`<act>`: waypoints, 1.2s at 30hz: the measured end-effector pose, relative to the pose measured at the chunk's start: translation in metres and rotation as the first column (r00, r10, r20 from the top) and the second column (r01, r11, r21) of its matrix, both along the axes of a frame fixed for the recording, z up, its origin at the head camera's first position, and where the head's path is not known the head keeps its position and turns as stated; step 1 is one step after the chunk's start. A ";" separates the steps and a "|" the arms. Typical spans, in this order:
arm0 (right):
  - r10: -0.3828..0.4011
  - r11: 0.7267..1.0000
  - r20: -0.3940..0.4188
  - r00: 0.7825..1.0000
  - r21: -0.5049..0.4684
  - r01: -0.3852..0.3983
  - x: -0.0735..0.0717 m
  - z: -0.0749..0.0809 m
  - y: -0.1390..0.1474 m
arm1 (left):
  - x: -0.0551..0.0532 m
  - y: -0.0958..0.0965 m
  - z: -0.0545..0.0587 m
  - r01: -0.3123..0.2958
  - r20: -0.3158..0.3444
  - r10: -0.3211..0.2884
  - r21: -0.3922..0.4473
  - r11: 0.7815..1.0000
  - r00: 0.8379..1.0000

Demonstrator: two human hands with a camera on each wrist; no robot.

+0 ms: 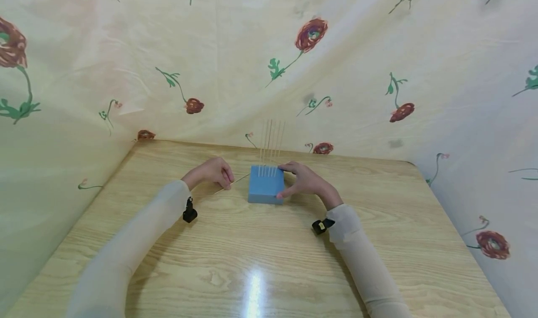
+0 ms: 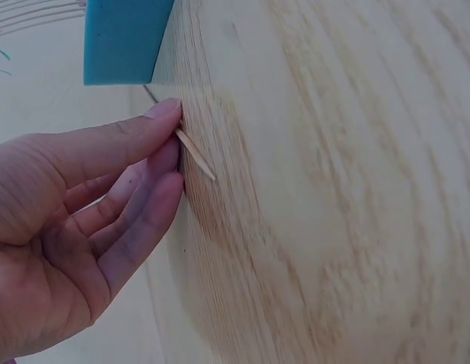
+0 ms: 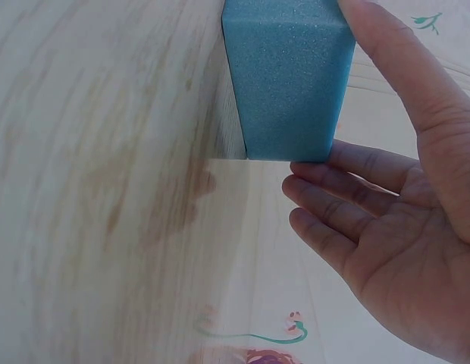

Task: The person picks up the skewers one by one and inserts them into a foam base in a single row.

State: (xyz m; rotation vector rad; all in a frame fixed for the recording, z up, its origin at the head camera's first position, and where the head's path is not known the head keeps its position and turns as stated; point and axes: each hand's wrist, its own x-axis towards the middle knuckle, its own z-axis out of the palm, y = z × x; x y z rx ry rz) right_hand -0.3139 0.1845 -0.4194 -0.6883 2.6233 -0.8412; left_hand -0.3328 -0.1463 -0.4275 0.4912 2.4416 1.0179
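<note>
A blue foam block [image 1: 266, 187] lies flat on the table, with several thin wooden skewers [image 1: 269, 145] standing upright in a row near its back edge. To the left of it, my left hand [image 1: 216, 172] pinches another skewer [image 2: 195, 154] between thumb and fingertips, low over the table. Its pointed end faces away from the block, while the far end runs toward the block's left side. My right hand [image 1: 308, 180] grips the block's right side, thumb at the front corner and forefinger at the back corner. The other fingers lie behind the block in the right wrist view.
The wood-grain table [image 1: 252, 243] meets a pale flower-patterned cloth [image 1: 235, 66] at the back and both sides. Each sleeve's cuff carries a small black wrist camera, the left one [image 1: 190, 211] and the right one [image 1: 321, 226].
</note>
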 end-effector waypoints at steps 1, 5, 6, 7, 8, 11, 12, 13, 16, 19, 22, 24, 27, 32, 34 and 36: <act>-0.001 1.000 0.000 1.000 0.000 0.001 0.000 0.000 0.000 | 0.000 -0.001 0.000 0.001 0.000 -0.001 0.000 1.000 1.000; -0.002 1.000 -0.003 1.000 0.001 0.002 0.000 0.000 0.000 | -0.001 -0.003 -0.001 0.008 0.013 -0.008 0.012 1.000 1.000; -0.003 1.000 -0.001 1.000 -0.002 0.003 0.000 0.000 0.000 | -0.002 -0.004 -0.001 0.013 0.013 -0.013 0.013 1.000 1.000; -0.003 1.000 0.001 1.000 -0.004 0.003 0.000 0.000 0.000 | -0.002 -0.005 -0.001 0.019 0.014 -0.020 0.016 1.000 1.000; -0.003 1.000 0.003 1.000 -0.006 0.003 0.000 0.000 0.000 | -0.003 -0.006 -0.002 0.022 0.017 -0.023 0.020 1.000 1.000; -0.003 1.000 0.005 1.000 -0.010 0.003 0.000 0.001 0.000 | -0.004 -0.009 -0.003 0.029 0.021 -0.029 0.026 0.999 0.999; -0.004 1.000 0.006 1.000 -0.010 0.004 0.000 0.001 0.000 | -0.004 -0.010 -0.004 0.033 0.020 -0.033 0.027 0.999 0.999; -0.004 1.000 0.004 1.000 -0.009 0.004 0.000 0.000 -0.001 | -0.005 -0.012 -0.005 0.043 0.014 -0.043 0.029 0.999 0.999; -0.005 1.000 -0.001 1.000 -0.004 0.005 0.000 0.000 -0.001 | -0.006 -0.017 -0.006 0.062 0.011 -0.062 0.034 0.997 0.998; -0.009 1.000 0.000 1.000 -0.002 0.009 0.000 0.000 -0.001 | -0.006 -0.022 -0.007 0.085 0.011 -0.085 0.039 0.996 0.996; -0.011 1.000 0.004 1.000 -0.004 0.011 0.001 0.001 -0.001 | -0.006 -0.027 -0.006 0.089 0.028 -0.090 0.043 0.995 0.996; -0.011 1.000 0.005 1.000 -0.003 0.011 0.001 0.001 -0.001 | -0.006 -0.030 -0.006 0.098 0.034 -0.099 0.047 0.994 0.994; -0.011 1.000 0.008 1.000 -0.008 0.011 0.001 0.002 -0.001 | -0.005 -0.035 -0.007 0.105 0.043 -0.108 0.059 0.993 0.993; -0.009 1.000 0.000 1.000 -0.003 0.009 0.002 0.002 -0.001 | -0.003 -0.041 -0.010 0.107 0.041 -0.110 0.080 0.991 0.993; -0.008 1.000 -0.004 1.000 0.001 0.008 0.002 0.002 -0.001 | -0.002 -0.043 -0.011 0.103 0.044 -0.107 0.086 0.991 0.993; -0.009 1.000 -0.006 1.000 0.003 0.009 0.001 0.001 -0.001 | -0.001 -0.045 -0.011 0.102 0.042 -0.106 0.089 0.991 0.993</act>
